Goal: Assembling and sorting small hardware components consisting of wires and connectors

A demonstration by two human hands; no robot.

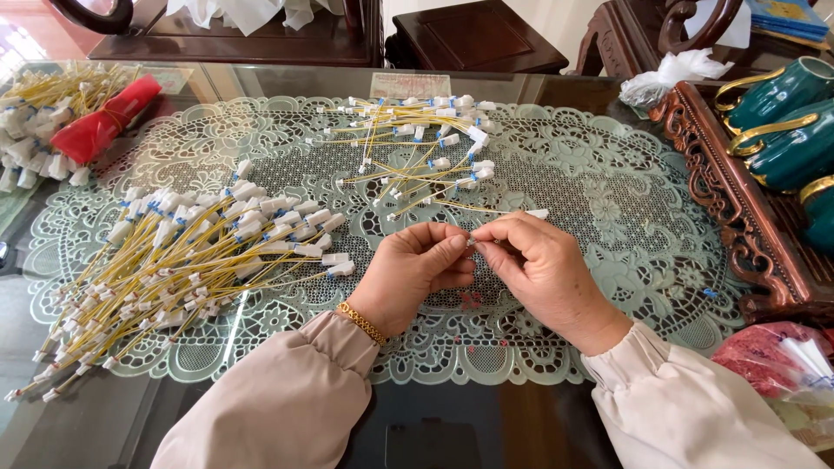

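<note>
Together over the lace mat: left hand and right hand, fingertips pinched on one small white connector; yellow wire bundle lying just left.

A dark glass-topped table carries a pale green lace mat. On the mat lie a big heap of yellow wires with white plugs at the left and a smaller loose pile farther back. Off the mat, another bundle tied in red sits at the far left corner, a carved wooden tray at the right, and what seems a plastic bag beside it.
</note>
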